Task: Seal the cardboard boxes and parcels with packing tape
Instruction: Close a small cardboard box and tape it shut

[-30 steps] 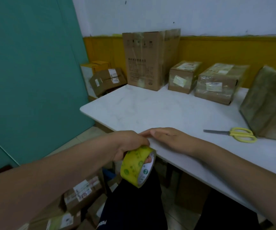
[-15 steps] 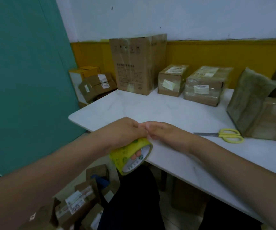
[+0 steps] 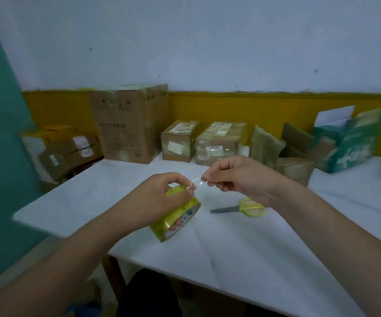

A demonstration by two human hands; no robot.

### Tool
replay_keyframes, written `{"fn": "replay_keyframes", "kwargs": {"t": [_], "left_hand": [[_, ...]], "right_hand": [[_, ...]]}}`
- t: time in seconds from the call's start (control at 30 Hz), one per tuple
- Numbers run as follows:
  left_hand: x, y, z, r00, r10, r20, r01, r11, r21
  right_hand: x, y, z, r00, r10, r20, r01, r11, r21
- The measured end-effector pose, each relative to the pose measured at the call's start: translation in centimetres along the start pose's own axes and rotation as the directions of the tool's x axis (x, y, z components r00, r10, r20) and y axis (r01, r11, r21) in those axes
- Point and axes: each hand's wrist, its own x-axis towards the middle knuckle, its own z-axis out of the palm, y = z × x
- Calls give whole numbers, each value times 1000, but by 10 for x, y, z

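Here, tape roll (image 3: 181,217) half-hidden under curled fingers of left hand (image 3: 159,199), faint strip (image 3: 197,180) pinched by right hand (image 3: 230,177).

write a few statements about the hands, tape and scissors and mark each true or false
1. The left hand grips the tape roll. True.
2. The right hand holds the scissors. False: it pinches the tape end; the scissors lie on the table.
3. The scissors have yellow handles. True.
4. The tall box stands at the table's right end. False: it stands at the far left.
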Motion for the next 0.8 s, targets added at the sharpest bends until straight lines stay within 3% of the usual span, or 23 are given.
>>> {"fn": "replay_keyframes", "kwargs": {"t": [0.17,0.3,0.37,0.43,0.5,0.53,0.6,0.67,0.73,0.8], "left_hand": [[30,55,36,974,206,96,-177,953,-247],[53,106,57,939,328,103,-287,912,-292],[73,131,72,952,303,-50,-289,828,-480],[93,153,87,971,171,-166,-238,695,-679],[106,171,108,985,102,-137,-170,544,-822],[109,177,123,988,110,-109,-152,553,-820],[110,187,158,983,146,-109,-182,778,-601],[115,192,194,967,205,-153,-227,963,-143],[131,189,215,967,199,-159,-167,967,194],[154,182,225,979,108,-175,-50,950,307]], "right_hand": [[-49,-44,-62,946,-82,-314,-3,965,-263],[-92,-80,-108,878,-212,-428,-17,881,-473],[-111,-98,-129,875,-277,-398,-68,742,-667],[-125,-112,-146,897,-292,-332,-124,554,-823],[-133,-120,-161,914,-292,-282,-158,384,-910],[-136,-122,-168,915,-300,-270,-170,319,-932],[-138,-121,-183,918,-307,-251,-198,194,-961],[-139,-116,-196,922,-291,-254,-230,117,-966],[-141,-108,-206,920,-284,-269,-244,122,-962],[-143,-96,-211,918,-284,-278,-242,156,-958]]}}
